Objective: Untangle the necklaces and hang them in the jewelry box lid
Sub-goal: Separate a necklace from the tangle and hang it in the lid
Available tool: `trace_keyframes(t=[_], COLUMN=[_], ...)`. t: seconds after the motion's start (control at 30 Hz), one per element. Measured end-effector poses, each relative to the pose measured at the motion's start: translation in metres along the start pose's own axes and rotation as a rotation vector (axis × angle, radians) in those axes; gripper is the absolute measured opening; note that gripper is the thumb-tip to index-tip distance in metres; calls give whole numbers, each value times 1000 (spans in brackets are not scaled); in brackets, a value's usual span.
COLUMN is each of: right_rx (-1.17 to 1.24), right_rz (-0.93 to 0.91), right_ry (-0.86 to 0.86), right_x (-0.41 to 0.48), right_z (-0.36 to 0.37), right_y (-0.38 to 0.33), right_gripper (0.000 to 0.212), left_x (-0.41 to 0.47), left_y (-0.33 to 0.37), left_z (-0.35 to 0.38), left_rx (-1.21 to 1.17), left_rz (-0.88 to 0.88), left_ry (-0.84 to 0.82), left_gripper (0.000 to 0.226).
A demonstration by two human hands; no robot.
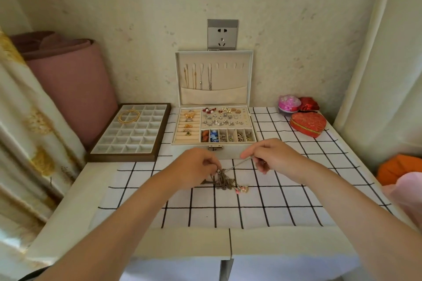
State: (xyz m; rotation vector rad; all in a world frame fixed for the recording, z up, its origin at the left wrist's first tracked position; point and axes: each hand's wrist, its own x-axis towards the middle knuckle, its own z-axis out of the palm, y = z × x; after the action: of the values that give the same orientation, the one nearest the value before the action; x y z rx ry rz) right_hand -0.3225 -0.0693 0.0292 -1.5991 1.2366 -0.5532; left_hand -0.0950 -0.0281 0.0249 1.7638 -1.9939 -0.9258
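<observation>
A tangled clump of thin necklaces (225,181) with small pink pendants hangs just above the checked cloth in front of the jewelry box. My left hand (196,166) pinches the clump at its top. My right hand (268,155) pinches one silver chain and holds it taut up and to the right. The cream jewelry box (196,143) stands open behind my hands. Its upright lid (228,75) has a row of hooks; several necklaces (197,77) hang on the left hooks, their ends tucked in the lid pocket. The right hooks are bare.
A brown tray (159,141) of small compartments with gold bangles lies left of the box. A red heart-shaped box (308,123), a pink box (288,102) and a red star box stand at the back right. A pink roll leans at the left wall. A white checked cloth (262,212) covers the table.
</observation>
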Motion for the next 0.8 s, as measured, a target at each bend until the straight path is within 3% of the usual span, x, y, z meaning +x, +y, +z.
trace_keyframes(t=[0.17, 0.37, 0.47, 0.57, 0.67, 0.73, 0.8], right_rx=[-368, -637, -783, -907, -969, -1007, -1039], right_rz=[8, 53, 69, 78, 49, -17, -148], right_ry=[-65, -91, -71, -67, -68, -43, 7], right_x=[0, 7, 6, 7, 5, 2, 3], right_z=[6, 10, 12, 15, 20, 22, 27], right_y=[-4, 2, 0, -3, -7, -11, -12], right_gripper=[31, 30, 31, 27, 18, 8, 17], left_x=[-7, -17, -23, -28, -31, -33, -33], left_y=[-10, -18, -29, -37, -37, -35, -31], left_z=[-18, -37, -44, -42, -38, -36, -31], left_rx=[-65, -308, 50, 471, 601, 644, 553], left_rz=[-39, -169, -192, -300, -327, -261, -160], left_ry=[150, 124, 131, 27, -45, 8, 90], left_gripper=[14, 23, 25, 21, 17, 18, 21])
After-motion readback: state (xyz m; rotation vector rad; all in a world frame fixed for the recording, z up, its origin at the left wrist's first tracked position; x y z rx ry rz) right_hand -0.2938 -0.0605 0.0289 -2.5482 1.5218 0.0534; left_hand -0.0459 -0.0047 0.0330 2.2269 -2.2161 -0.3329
